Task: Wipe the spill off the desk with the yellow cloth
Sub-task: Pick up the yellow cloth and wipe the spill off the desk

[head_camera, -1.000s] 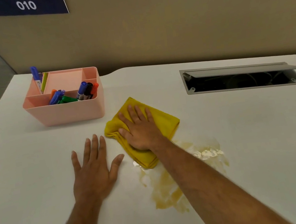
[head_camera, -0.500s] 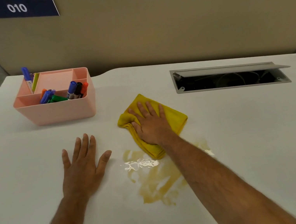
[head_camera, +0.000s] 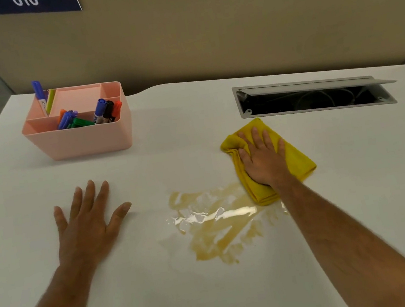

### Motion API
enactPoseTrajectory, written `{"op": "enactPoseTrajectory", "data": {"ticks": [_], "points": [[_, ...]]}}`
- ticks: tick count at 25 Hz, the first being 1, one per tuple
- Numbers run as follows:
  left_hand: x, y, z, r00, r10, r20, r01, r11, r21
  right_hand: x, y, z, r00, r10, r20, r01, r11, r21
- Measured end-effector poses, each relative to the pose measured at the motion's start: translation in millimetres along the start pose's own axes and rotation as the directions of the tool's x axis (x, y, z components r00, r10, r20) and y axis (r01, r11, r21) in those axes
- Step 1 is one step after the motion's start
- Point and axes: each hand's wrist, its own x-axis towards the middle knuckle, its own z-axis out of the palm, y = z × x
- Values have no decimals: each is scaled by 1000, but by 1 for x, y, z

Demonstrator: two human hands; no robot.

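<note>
Pink organizer is sitting near the desk's far-left corner; front compartment is holding a bunch of markers (blue, black, red, green, orange), back-left slot is holding a blue marker standing upright, plus a yellow-green one. Open cable hatch is lying along the far edge on the right, lid tilted up. Right hand is pressing flat, fingers spread, on the folded yellow cloth, just in front of the hatch. Cloth's near corner is touching the spill's right edge; brown spill is sitting mid-desk, glossy. Left hand is lying flat and spread on bare desk, left of the spill, holding nothing.
</note>
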Motion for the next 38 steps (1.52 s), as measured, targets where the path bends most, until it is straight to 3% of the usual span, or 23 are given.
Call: {"op": "enactPoseTrajectory", "data": {"ticks": [4,7,15,20,24,27,38], "points": [[2,0,1,1000,-1,-8,1,1000,-6,-26,-14,12,995,90,-38,-88,994,59],[2,-2,2,1000,-2,-8,2,1000,4,-30,-48,21,996,72,-61,-69,996,58],[3,-2,2,1000,5,-13,-5,1000,-12,-11,-153,40,986,-162,-35,163,986,25],[2,0,2,1000,1,-28,-1,1000,-24,-31,-187,53,937,-350,-13,349,936,-35],[2,-1,2,1000,8,-24,-8,1000,-24,-52,-172,58,873,-488,-27,484,871,-86],[1,-2,4,1000,11,-22,-12,1000,-20,-51,-149,55,867,-497,-29,491,863,-116],[3,-6,6,1000,18,-14,-18,1000,-3,-9,-48,22,967,-252,-31,247,963,-108]]}}
